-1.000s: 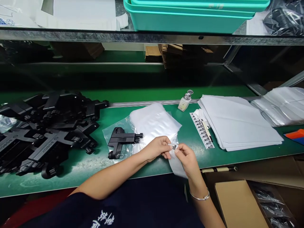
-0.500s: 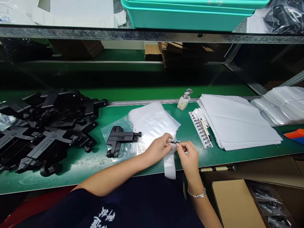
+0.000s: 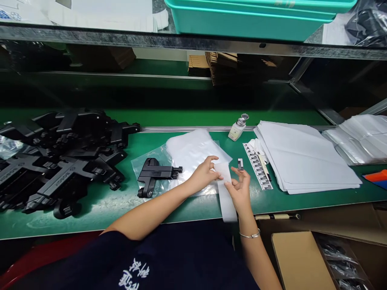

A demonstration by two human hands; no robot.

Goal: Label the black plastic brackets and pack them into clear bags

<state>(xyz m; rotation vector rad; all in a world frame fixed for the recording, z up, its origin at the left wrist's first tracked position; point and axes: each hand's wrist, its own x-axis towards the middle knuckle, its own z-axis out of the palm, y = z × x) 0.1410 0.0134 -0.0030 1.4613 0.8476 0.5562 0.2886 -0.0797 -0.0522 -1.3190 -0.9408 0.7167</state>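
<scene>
A white paper strip [image 3: 224,177] is stretched between my hands, its lower end hanging over the table edge. My left hand [image 3: 206,174] pinches its upper left part. My right hand [image 3: 240,189] has its thumb and curled fingers at the strip's right edge. On its raised index fingertip sits a small black-and-white sticker [image 3: 240,164]. Left of my hands, a black plastic bracket-like part [image 3: 155,172] rests on clear plastic bags [image 3: 193,145]. To the right lies a sheet of printed labels [image 3: 256,167], with a pen [image 3: 264,167] beside it.
Many black parts [image 3: 69,161] are heaped at the left. A small bottle [image 3: 237,128] stands behind the bags. White sheets [image 3: 305,157] and more plastic bags [image 3: 363,137] lie right. A metal shelf edge [image 3: 193,42] with teal bins [image 3: 254,20] crosses above.
The small sticker, held between both hands before, is now on my right index fingertip. The white strip has been raised and turned flat between my hands.
</scene>
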